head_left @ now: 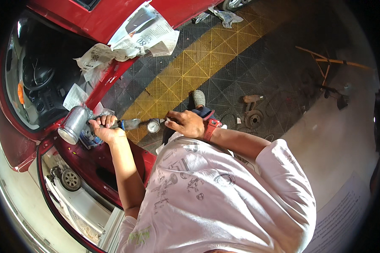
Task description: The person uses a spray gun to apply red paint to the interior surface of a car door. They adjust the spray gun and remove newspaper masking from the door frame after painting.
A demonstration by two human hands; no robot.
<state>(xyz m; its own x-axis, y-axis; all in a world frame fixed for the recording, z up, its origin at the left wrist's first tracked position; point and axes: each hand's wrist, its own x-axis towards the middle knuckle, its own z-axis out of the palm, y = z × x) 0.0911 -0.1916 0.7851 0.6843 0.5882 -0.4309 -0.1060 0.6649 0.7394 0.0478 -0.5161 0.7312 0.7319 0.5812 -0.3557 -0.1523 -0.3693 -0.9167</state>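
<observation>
A spray gun with a silver metal cup (pixel 74 124) is in my left hand (pixel 107 130), whose fingers are wrapped round its handle beside the red car's door opening. From the handle, a clear filter bowl (pixel 131 124) and a round white-faced pressure gauge (pixel 153 125) extend in line toward my right hand (pixel 188 123). The right fingers are closed at the fitting just past the gauge. What exactly they grip is partly hidden by the hand. A red watch (pixel 211 128) is on my right wrist.
The red car (pixel 71 21) fills the left, with its door (pixel 42 181) open. Newspaper sheets (pixel 141 31) cover part of its edge. A power tool with a round disc (pixel 253 118) lies on the grey and yellow floor tiles (pixel 190 69). An orange stand (pixel 329 60) is at far right.
</observation>
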